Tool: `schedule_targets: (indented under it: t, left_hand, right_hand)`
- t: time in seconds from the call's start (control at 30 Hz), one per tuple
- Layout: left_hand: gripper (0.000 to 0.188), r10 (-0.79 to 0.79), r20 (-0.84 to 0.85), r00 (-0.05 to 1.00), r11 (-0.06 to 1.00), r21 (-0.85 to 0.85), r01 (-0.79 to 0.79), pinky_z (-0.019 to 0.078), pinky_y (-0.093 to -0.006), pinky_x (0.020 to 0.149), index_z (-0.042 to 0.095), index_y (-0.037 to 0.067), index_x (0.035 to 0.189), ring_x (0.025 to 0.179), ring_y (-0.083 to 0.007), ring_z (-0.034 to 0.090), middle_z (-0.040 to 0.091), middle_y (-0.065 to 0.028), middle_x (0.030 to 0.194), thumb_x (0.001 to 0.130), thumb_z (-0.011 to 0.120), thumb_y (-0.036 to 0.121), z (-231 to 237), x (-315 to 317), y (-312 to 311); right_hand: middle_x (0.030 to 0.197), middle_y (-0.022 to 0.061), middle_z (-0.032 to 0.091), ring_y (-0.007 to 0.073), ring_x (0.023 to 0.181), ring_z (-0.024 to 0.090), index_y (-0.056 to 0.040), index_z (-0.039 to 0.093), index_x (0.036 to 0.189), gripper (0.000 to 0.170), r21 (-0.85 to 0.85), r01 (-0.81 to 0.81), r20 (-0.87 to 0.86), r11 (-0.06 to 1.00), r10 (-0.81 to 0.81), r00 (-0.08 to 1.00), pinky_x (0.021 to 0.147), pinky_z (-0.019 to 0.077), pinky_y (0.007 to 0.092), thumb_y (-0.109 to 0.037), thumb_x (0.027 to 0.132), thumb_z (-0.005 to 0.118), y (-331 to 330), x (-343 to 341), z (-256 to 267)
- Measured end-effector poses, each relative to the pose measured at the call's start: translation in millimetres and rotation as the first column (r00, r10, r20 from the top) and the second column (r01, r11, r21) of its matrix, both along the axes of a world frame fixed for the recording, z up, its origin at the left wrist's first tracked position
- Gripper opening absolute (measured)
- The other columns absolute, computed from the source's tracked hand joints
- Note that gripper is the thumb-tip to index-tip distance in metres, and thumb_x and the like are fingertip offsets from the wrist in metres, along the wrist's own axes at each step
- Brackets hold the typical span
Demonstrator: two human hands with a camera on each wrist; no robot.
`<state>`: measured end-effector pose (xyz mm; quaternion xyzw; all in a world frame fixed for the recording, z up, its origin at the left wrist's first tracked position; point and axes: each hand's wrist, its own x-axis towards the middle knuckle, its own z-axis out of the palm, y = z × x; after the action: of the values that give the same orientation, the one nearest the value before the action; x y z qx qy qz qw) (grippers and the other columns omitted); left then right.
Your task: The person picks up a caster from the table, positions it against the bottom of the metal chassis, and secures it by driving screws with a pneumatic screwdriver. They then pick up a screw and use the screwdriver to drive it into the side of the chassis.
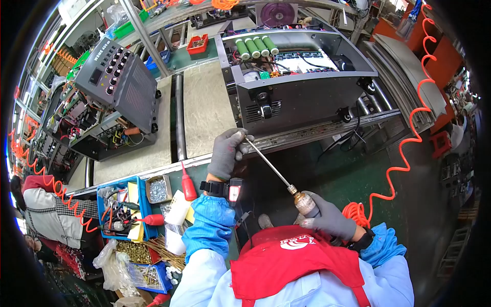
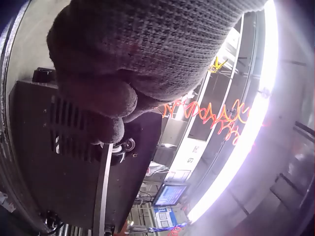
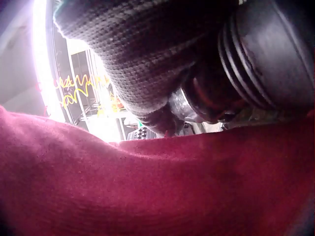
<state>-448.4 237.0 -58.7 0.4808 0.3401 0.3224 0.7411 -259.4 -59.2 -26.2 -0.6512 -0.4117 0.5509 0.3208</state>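
Mid-frame, steady the long silver metal shaft [image 1: 269, 162]: left hand [image 1: 225, 155] pinches its tip, right hand [image 1: 331, 221] grips the brownish cylindrical driver [image 1: 306, 204].

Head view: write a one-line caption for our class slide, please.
Gloved hands hold a long-shafted driver by tip and body, near a dark, open-topped machine.

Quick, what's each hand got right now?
Left hand: closed, pinching the long metal shaft near its far end.
Right hand: closed, gripping the driver by its body.
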Motion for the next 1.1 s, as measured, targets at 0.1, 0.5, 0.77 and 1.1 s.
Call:
schedule_targets:
  t: [0.1, 0.5, 0.77, 1.1]
  left_hand:
    - [0.022, -0.057, 0.054, 0.997, 0.997, -0.047, 0.059, 0.0357, -0.0158, 0.043, 0.061, 0.000, 0.111, 0.052, -0.0040, 0.047, 0.070, -0.0100, 0.097, 0.100, 0.055, 0.018, -4, -1, 5]
    - [0.036, 0.144, 0.287, 0.947, 0.977, -0.195, -0.090, 0.0375, -0.0179, 0.051, 0.060, 0.005, 0.122, 0.065, -0.0060, 0.048, 0.060, -0.0021, 0.093, 0.103, 0.055, 0.035, -16, 33, -11]
    - [0.056, -0.245, -0.097, 0.965, 0.966, -0.109, 0.235, 0.0353, -0.0198, 0.052, 0.066, 0.006, 0.105, 0.063, -0.0049, 0.045, 0.046, 0.0049, 0.075, 0.102, 0.046, 0.058, 5, 35, -63]
    - [0.055, -0.396, -0.130, 0.909, 0.918, -0.026, 0.396, 0.0340, -0.0195, 0.050, 0.063, 0.008, 0.100, 0.063, -0.0043, 0.045, 0.050, 0.0045, 0.077, 0.097, 0.053, 0.062, 15, 21, -93]
  right_hand:
    - [0.118, 0.0152, 0.064, 0.0241, 0.102, 0.066, -0.0055, 0.037, 0.151, 0.090, 0.050, 0.000, -0.066, 0.999, 0.003, 0.998, 0.088, 0.0525, 0.0352, -0.038, 0.080, 0.081, 1, 6, -5]
    - [0.084, 0.0067, 0.059, 0.0141, 0.063, 0.059, -0.0068, 0.039, 0.145, 0.073, -0.120, 0.116, -0.562, 0.986, -0.164, 0.810, 0.056, 0.0505, 0.0277, -0.029, 0.083, 0.070, 19, 5, 17]
    - [0.088, 0.0040, 0.059, 0.0120, 0.066, 0.061, -0.0061, 0.036, 0.147, 0.075, -0.031, 0.285, -0.397, 0.958, -0.273, 0.876, 0.056, 0.0523, 0.0274, -0.020, 0.082, 0.070, 56, -14, 20]
    - [0.085, 0.0039, 0.060, 0.0108, 0.064, 0.059, -0.0091, 0.040, 0.147, 0.070, 0.003, 0.318, -0.369, 0.948, -0.295, 0.882, 0.052, 0.0497, 0.0263, -0.019, 0.086, 0.071, 69, -29, 15]
